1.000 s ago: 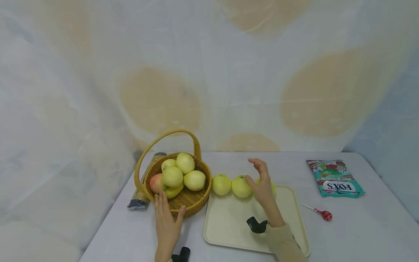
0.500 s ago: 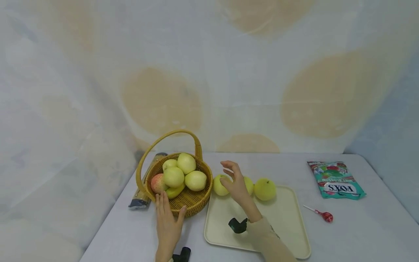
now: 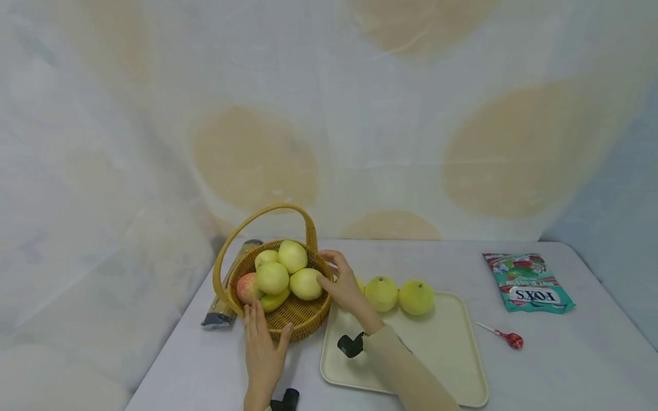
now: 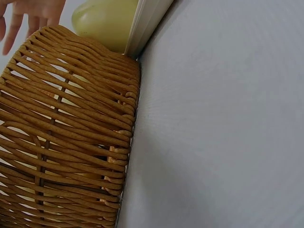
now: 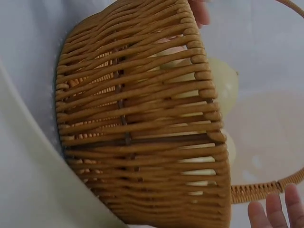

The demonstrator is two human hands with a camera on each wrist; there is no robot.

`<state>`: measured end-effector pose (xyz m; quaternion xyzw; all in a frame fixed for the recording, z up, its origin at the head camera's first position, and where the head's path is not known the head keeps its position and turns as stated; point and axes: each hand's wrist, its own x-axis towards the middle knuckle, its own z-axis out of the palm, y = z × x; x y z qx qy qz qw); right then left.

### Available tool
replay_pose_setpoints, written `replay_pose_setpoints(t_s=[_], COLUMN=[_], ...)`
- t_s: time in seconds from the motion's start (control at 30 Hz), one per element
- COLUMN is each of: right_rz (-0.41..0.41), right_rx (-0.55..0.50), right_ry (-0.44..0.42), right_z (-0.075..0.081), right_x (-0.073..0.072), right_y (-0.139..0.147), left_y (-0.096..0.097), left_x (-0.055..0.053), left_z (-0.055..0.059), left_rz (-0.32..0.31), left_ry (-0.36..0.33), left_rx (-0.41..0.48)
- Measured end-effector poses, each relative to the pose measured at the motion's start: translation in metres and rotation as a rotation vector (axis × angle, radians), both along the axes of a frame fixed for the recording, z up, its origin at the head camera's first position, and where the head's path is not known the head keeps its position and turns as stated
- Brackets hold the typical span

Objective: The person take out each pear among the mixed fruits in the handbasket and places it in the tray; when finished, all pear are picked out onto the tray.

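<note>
A wicker basket [image 3: 295, 313] with a tall handle holds several pale green fruits [image 3: 272, 278], a reddish fruit [image 3: 249, 287] and a banana [image 3: 275, 299]. My left hand [image 3: 263, 351] lies with straight fingers against the basket's front left side, thumb spread toward the front rim. At the right rim, my right hand [image 3: 346, 288] spreads with bent fingers and nothing in its grasp, its thumb overlapping the pale fruit there. In the right wrist view, its fingertips [image 5: 274, 213] show near the handle's base. Behind this hand, one yellow-green fruit [image 3: 361, 284] on the tray is mostly hidden.
Two more yellow-green fruits [image 3: 381, 294] sit along the back of a cream tray [image 3: 437, 359], right of the basket. Farther right lie a red lollipop [image 3: 513, 341] and a teal FOX'S sweets bag [image 3: 532, 285]. A long brown packet [image 3: 220, 315] lies behind the basket's left side.
My right hand has moved left across the fruits on the tray to the basket's right rim. My left hand and the basket have kept their places.
</note>
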<state>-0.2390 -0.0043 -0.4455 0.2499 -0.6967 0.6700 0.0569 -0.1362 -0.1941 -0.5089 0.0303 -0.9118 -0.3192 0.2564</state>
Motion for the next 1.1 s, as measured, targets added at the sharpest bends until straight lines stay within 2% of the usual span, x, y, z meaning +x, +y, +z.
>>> replay_pose_setpoints(t_s=[0.1, 0.3, 0.37, 0.57, 0.8, 1.1], right_rz=[0.008, 0.031, 0.027, -0.004, -0.038, -0.027], right_rx=[0.001, 0.057, 0.059, 0.062, 0.182, 0.229], right_ry=[-0.019, -0.092, -0.109, -0.13, -0.095, -0.08], right_z=[0.001, 0.026, 0.021, -0.007, -0.008, -0.006], right_x=[-0.003, 0.012, 0.008, -0.014, -0.02, -0.021], right_y=[-0.007, -0.007, -0.009, -0.019, -0.027, -0.032], left_y=[-0.001, 0.0, 0.0, -0.001, 0.0, 0.0], left_x=[0.0, 0.0, 0.0, 0.0, -0.001, -0.002], left_z=[0.0, -0.002, -0.002, -0.002, -0.001, -0.003], left_rz=[0.003, 0.003, 0.003, 0.001, 0.01, 0.007], left_ry=[-0.009, 0.0, 0.003, 0.031, 0.019, 0.027], left_rx=[-0.006, -0.007, -0.012, -0.022, -0.009, -0.017])
